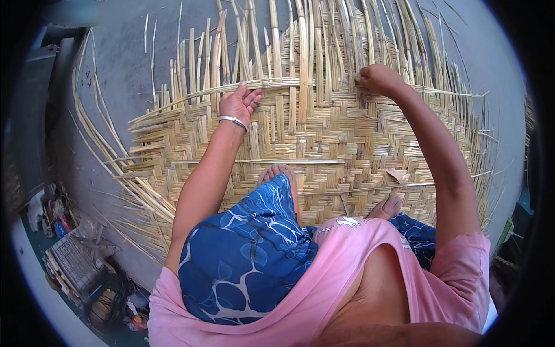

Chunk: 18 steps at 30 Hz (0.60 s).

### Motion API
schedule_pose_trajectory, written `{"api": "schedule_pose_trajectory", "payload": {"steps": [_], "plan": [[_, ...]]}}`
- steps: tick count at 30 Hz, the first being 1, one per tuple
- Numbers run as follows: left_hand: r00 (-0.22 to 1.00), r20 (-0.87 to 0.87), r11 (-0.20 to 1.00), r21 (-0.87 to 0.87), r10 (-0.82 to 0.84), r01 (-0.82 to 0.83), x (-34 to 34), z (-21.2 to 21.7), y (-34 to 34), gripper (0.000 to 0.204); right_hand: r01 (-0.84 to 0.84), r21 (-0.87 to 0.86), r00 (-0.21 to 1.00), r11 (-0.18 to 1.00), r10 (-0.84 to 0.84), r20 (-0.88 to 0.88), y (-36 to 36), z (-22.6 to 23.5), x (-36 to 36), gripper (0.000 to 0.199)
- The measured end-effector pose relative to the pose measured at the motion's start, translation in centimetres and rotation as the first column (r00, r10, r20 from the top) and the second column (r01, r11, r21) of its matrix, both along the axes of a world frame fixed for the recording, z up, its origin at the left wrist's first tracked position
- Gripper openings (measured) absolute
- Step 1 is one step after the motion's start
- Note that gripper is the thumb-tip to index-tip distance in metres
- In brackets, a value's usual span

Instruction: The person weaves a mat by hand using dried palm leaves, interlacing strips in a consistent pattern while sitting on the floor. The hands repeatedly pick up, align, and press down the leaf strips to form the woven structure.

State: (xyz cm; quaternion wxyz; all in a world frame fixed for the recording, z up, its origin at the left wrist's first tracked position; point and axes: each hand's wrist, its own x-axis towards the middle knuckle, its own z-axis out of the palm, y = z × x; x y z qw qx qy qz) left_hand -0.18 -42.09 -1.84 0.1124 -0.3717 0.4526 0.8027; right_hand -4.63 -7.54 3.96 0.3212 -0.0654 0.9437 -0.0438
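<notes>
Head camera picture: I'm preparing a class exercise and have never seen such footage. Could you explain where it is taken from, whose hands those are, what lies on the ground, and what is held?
The one picture comes from a fisheye camera worn on a person's head, looking down, so straight edges bend. Both forearms are the wearer's own. The left hand, with a metal bangle at the wrist, rests on a long horizontal strip. The right hand grips upright strips at the weaving edge. A large woven bamboo mat lies on the grey floor; the person's feet rest on it.

The one head view looks steeply down from close above onto the woven mat (347,139) and the person's lap.
</notes>
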Motion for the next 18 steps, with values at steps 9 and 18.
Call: {"api": "schedule_pose_trajectory", "payload": {"steps": [9, 18], "plan": [[0.994, 0.052, 0.991, 0.081, 0.101, -0.105, -0.4, 0.3, 0.7, 0.029, 0.054, 0.024, 0.996, 0.998, -0.051, -0.079, -0.1, 0.6, 1.2, 0.034], [0.999, 0.019, 0.997, -0.061, 0.038, -0.036, -1.2, 1.8, 1.3, 0.030, 0.008, 0.063, 0.992, 0.998, 0.000, -0.128, 0.4, 0.8, 1.3, 0.031]]}}
